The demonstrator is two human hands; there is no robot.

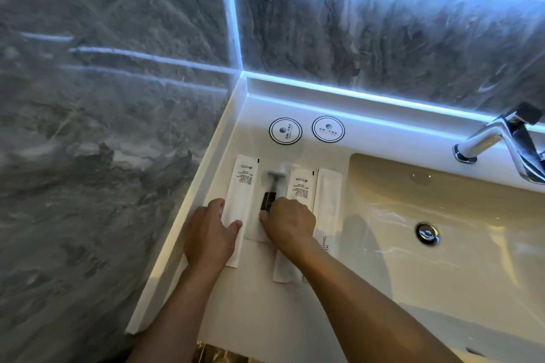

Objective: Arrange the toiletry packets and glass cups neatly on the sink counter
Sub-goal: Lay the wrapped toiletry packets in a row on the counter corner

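Observation:
Several long white toiletry packets lie side by side on the white counter (253,298), left of the basin. My left hand (211,233) rests on the lower half of the leftmost packet (243,183), fingers spread flat. My right hand (290,222) pinches the clear razor packet (272,186), which shows a black-handled razor. A printed white packet (300,186) and a plain white packet (328,194) lie to the right, partly under my right wrist. Two round paper coasters (285,130) (328,128) sit behind the packets. No glass cups are in view.
The basin (442,244) with its chrome drain (427,233) fills the right side. A chrome faucet (501,138) stands at the back right. Grey marble walls close off the left and back, with a lit strip along the back ledge (354,97).

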